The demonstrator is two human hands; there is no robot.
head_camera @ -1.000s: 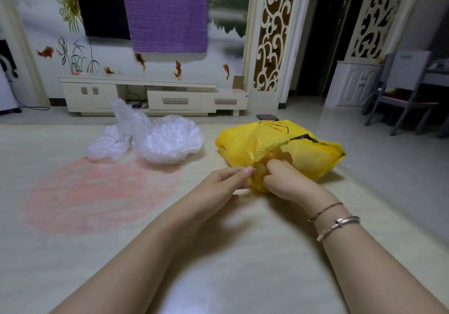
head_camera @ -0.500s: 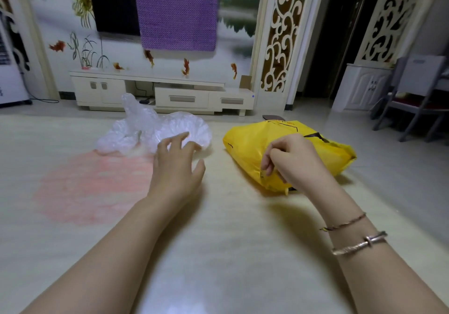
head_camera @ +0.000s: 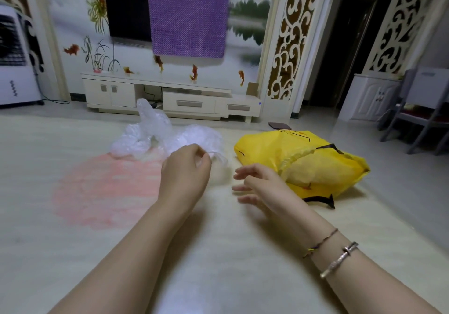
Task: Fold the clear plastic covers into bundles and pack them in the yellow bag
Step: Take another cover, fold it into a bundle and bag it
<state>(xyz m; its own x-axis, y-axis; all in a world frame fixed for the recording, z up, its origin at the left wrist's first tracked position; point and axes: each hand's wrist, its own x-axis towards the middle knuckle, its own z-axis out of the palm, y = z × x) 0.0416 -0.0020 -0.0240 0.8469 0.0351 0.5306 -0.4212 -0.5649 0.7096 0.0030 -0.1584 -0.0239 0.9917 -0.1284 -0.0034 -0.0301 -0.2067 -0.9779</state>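
Head view, looking down along two bare forearms stretched out over a pale floor. The left hand is curled, its fingertips pinching the near edge of a crumpled heap of clear plastic covers that lies on the floor just ahead of it. The heap sits at the far edge of a faded pink round patch on the floor. The right hand hovers beside the left with its fingers spread and relaxed, holding nothing, apart from the plastic and just beside the yellow bag. The yellow bag lies on its side on the floor to the right of the heap, near it but not touching, bulging, with black handles showing at its near and far edges. Two bracelets circle the right wrist. Against the far wall stands a low white cabinet, with a purple cloth hanging over a dark screen above it. A grey chair stands at the far right.
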